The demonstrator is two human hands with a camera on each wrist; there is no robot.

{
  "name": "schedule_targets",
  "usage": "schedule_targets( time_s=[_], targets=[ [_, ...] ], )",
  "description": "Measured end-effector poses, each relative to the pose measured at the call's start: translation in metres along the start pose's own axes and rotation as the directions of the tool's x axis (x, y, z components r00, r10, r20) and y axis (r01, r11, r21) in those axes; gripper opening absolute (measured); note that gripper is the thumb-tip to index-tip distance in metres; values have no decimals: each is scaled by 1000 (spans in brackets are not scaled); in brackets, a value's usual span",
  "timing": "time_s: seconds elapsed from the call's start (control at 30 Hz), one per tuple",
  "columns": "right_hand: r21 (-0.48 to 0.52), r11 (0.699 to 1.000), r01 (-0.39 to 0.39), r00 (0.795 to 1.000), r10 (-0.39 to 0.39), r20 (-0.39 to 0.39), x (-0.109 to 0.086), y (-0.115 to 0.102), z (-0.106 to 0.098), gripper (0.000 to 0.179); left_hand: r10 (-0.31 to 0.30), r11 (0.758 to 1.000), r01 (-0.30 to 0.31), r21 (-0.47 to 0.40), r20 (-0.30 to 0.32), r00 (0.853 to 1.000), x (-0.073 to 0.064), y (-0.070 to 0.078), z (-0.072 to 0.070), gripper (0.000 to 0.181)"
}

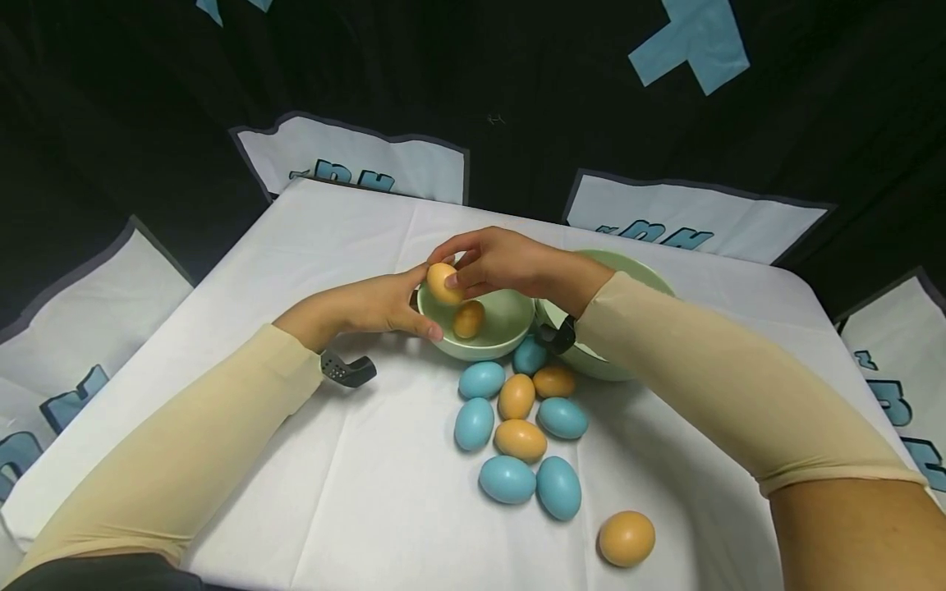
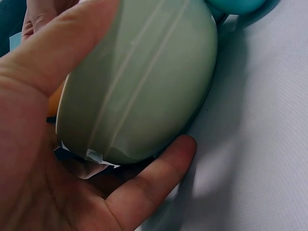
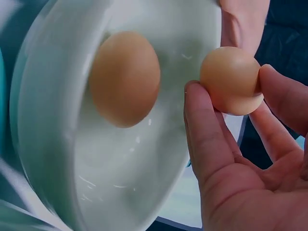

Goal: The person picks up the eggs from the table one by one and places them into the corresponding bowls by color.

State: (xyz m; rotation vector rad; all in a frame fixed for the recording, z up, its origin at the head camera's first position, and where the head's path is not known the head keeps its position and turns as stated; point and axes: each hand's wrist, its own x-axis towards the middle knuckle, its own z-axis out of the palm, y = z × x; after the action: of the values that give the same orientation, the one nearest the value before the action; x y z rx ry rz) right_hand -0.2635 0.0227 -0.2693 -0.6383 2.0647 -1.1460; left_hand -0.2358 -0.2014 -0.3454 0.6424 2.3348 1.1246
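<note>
My left hand (image 1: 380, 305) grips the small pale green bowl (image 1: 484, 353) at its left side. In the left wrist view the thumb and fingers (image 2: 151, 185) lie about the bowl wall (image 2: 159, 86). My right hand (image 1: 502, 261) pinches an orange-brown egg (image 1: 445, 283) between thumb and fingertips, over the bowl's left rim. Another orange-brown egg (image 1: 469, 319) lies inside this bowl; the right wrist view shows the resting egg (image 3: 125, 79) apart from the pinched egg (image 3: 231, 81).
A larger green bowl (image 1: 628, 267) stands to the right, partly hidden by my right forearm. Several blue eggs (image 1: 507, 479) and orange eggs (image 1: 521, 441) cluster in front of the bowls. One orange egg (image 1: 626, 538) lies apart near the front of the white-covered table (image 1: 399, 492).
</note>
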Motion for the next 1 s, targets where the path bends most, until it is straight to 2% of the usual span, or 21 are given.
schedule_targets(
  time_s=[0.33, 0.6, 0.77, 0.87, 1.0],
  targets=[
    [-110, 994, -23, 999, 20, -30, 5, 8, 1, 36, -42, 997, 43, 61, -15, 999, -2, 1, 0, 112],
    [-80, 997, 3, 1000, -4, -16, 6, 11, 1, 33, -37, 999, 37, 35, -9, 999, -1, 3, 0, 112],
    [-45, 999, -12, 999, 11, -38, 7, 12, 5, 32, -30, 1000, 30, 4, 1, 1000, -1, 3, 0, 112],
    [-78, 997, -21, 999, 17, -50, 6, 13, 7, 33, -14, 1000, 14, -14, 7, 1000, -1, 2, 0, 112],
    [-184, 983, -21, 997, 7, -75, 4, 13, 10, 31, 10, 1000, -10, -14, 10, 1000, -1, 1, 0, 110]
  ],
)
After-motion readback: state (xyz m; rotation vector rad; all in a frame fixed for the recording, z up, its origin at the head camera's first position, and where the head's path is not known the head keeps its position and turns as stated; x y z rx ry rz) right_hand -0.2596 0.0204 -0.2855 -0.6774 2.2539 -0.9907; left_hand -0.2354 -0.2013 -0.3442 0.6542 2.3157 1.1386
